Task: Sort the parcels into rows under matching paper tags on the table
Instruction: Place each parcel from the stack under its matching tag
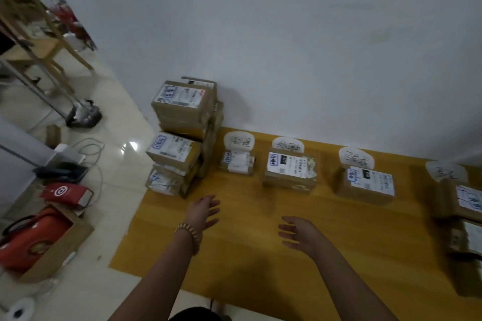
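Both hands empty, fingers spread: left hand (204,212) and right hand (297,233) hover over table (260,263). Unsorted parcel stack (180,135) stands upright at 11 o'clock from left fingers (210,199); left hand nearer.

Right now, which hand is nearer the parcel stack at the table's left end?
Left. The left hand is open just in front of the parcel stack; the right hand, also open, is farther right over the table, in front of the second tagged parcel.
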